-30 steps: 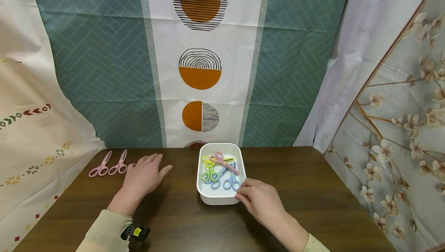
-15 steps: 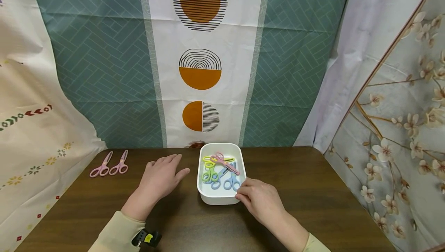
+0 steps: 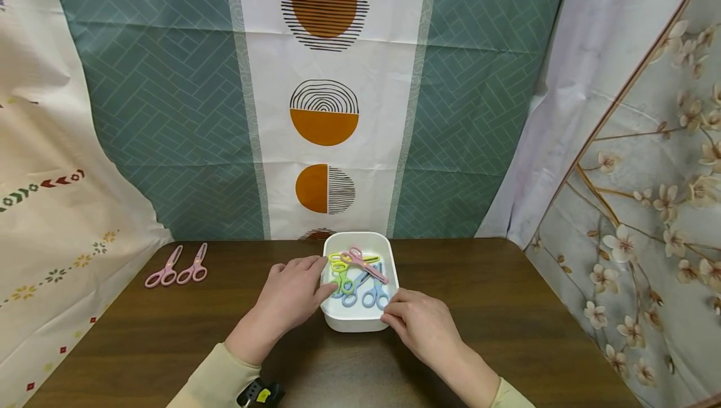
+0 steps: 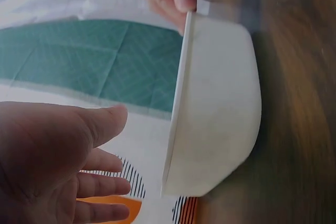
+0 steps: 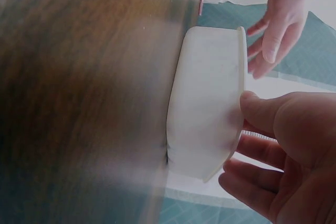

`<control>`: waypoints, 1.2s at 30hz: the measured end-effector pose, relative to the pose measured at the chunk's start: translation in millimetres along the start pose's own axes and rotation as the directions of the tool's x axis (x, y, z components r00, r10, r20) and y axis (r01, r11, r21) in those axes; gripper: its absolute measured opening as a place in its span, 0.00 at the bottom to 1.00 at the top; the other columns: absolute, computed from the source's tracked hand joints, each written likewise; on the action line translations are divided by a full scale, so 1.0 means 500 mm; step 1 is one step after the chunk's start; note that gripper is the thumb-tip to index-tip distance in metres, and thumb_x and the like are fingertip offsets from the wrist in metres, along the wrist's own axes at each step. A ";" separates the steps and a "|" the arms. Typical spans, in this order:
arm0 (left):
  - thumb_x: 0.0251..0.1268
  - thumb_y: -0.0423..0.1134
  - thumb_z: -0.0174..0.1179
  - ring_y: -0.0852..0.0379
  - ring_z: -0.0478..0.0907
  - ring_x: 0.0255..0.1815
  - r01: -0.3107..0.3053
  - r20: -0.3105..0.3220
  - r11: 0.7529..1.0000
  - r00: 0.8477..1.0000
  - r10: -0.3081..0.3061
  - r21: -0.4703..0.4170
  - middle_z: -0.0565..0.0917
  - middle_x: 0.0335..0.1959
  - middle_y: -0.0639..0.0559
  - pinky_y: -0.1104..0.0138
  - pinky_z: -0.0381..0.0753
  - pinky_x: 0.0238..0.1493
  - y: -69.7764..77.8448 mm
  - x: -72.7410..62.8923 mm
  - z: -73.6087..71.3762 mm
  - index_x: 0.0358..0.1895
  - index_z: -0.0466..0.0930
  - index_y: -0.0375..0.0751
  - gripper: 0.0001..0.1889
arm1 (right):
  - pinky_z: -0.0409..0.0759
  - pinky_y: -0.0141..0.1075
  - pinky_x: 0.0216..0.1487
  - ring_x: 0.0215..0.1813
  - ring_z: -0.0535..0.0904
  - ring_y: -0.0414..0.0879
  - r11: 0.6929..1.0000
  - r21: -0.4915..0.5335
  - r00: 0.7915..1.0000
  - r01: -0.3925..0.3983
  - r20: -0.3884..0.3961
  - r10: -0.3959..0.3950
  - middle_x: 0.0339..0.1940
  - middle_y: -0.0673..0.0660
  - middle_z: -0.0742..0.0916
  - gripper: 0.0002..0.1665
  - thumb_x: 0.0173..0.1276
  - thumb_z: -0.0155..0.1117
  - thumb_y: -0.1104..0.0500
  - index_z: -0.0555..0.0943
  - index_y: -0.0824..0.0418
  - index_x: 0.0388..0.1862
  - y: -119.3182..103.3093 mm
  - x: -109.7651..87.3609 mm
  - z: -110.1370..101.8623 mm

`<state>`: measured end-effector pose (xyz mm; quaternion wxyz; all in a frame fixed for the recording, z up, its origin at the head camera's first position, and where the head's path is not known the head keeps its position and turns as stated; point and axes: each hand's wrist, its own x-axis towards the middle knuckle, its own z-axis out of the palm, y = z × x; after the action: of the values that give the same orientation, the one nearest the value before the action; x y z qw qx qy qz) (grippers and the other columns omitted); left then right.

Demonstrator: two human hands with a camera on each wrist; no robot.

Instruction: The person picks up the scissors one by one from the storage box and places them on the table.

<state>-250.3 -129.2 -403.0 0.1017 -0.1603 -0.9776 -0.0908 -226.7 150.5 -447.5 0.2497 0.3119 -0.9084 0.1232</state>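
Note:
A white plastic bin [image 3: 355,325] stands on the table, with several children's scissors inside: a pink pair [image 3: 368,267] lying on top, blue ones [image 3: 377,281] beneath, and green and yellow ones on the left. My right hand [image 3: 422,323] pinches the bin's near right rim, thumb at the edge and fingers along the wall in the right wrist view. Over the left rim hovers my left hand [image 3: 293,292], palm down, its thumb overlapping the bin in the head view. The left wrist view shows that hand [image 4: 52,156] with loosely extended fingers and nothing in them, apart from the bin wall.
Two pairs of pink scissors [image 3: 169,268] lie side by side at the far left of the dark wooden table [image 3: 479,283]. A patterned curtain [image 3: 473,145] hangs right behind the table's back edge, and more cloth hangs at both sides.
My left hand has moved right, from beside the two pink scissors on the table to the bin's left rim. The right hand and the bin have stayed in place.

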 end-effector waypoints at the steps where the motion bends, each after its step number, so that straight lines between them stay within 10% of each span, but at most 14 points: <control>1: 0.79 0.57 0.68 0.37 0.77 0.74 -0.007 0.000 1.000 1.000 0.007 0.001 0.81 0.74 0.41 0.36 0.74 0.68 0.006 0.001 0.003 0.76 0.79 0.40 0.33 | 0.85 0.42 0.39 0.43 0.86 0.42 1.000 0.000 1.000 0.000 0.001 0.000 0.40 0.43 0.89 0.03 0.68 0.83 0.54 0.94 0.48 0.36 -0.001 0.000 0.000; 19: 0.78 0.58 0.68 0.41 0.84 0.66 -0.145 -0.043 0.989 0.988 0.146 0.035 0.86 0.68 0.46 0.42 0.77 0.64 0.076 0.019 0.036 0.72 0.83 0.42 0.30 | 0.85 0.41 0.38 0.42 0.86 0.42 1.000 -0.009 1.000 0.007 0.001 -0.007 0.40 0.42 0.88 0.03 0.69 0.83 0.54 0.94 0.48 0.36 0.002 0.000 0.002; 36: 0.78 0.56 0.69 0.44 0.87 0.55 -0.137 0.078 0.988 0.988 0.132 0.069 0.90 0.59 0.46 0.42 0.76 0.65 0.091 0.046 0.069 0.64 0.88 0.42 0.24 | 0.85 0.40 0.38 0.39 0.84 0.41 1.000 -0.016 1.000 0.009 -0.014 -0.009 0.38 0.42 0.87 0.04 0.68 0.84 0.53 0.93 0.47 0.35 0.003 -0.003 0.004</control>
<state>-262.3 -72.6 -424.4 0.0777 -0.2253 -0.9703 -0.0413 -227.3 151.5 -449.9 0.2590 0.3133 -0.9061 0.1170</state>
